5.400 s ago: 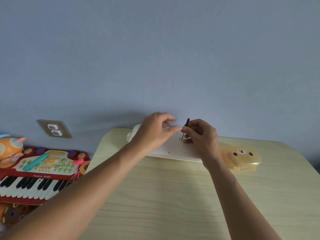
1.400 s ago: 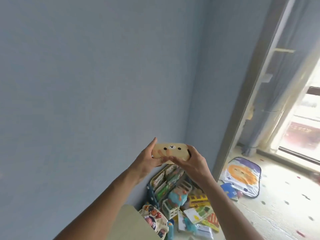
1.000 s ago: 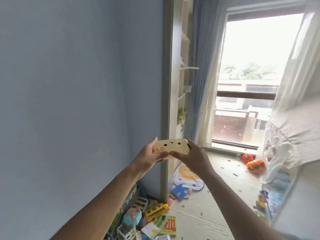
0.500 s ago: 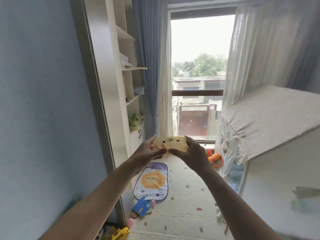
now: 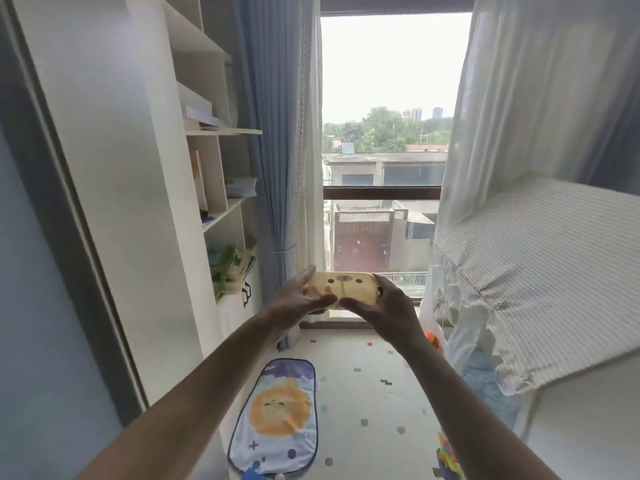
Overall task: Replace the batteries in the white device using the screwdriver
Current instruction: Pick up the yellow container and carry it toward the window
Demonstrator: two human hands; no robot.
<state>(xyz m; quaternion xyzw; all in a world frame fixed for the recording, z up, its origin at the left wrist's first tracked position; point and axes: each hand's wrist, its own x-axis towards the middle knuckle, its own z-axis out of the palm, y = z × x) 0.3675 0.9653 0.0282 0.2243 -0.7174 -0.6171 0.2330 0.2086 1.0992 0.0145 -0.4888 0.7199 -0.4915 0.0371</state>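
Before window: both hands (image 5: pixel 346 303) grip yellow bear box (image 5: pixel 346 287).

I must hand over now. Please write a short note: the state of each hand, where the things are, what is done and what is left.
Left hand and right hand both hold the yellow bear case in the air, facing the window.
The white device, the screwdriver and the table are out of view.
Done: nothing can be confirmed from this view.
Left: return to the table, then change the batteries.
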